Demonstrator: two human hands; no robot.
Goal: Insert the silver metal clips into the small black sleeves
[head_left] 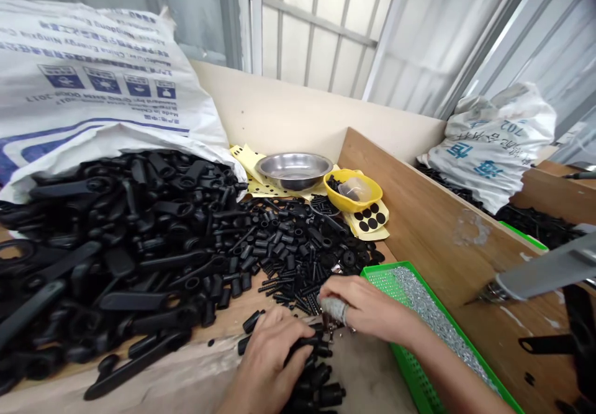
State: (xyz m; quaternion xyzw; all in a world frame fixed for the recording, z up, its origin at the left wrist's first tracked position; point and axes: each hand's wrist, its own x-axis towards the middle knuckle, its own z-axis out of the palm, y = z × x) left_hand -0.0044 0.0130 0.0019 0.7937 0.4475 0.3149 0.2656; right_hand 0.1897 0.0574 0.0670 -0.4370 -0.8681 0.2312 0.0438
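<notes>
My left hand (274,359) lies at the front of the table, its fingers curled over a black plastic cylinder (305,342). More black cylinders (321,377) lie in a bunch beside and under it. Just to its right, my right hand (365,307) is closed in a pinch, with grey wrapping (334,308) round one finger. Small shiny metal bits show beneath its fingertips; what the pinch holds is hidden. Beyond both hands spreads a pile of short black tubes (279,234) and ribbed black pins (302,280).
A white sack (93,66) spills black crank-like handles (153,215) on the left. Behind stand a metal bowl (295,167) and a yellow bowl (372,193). A green tray (410,364) of small metal pieces sits right, by a wooden divider (433,228) and a grey powered driver (540,271).
</notes>
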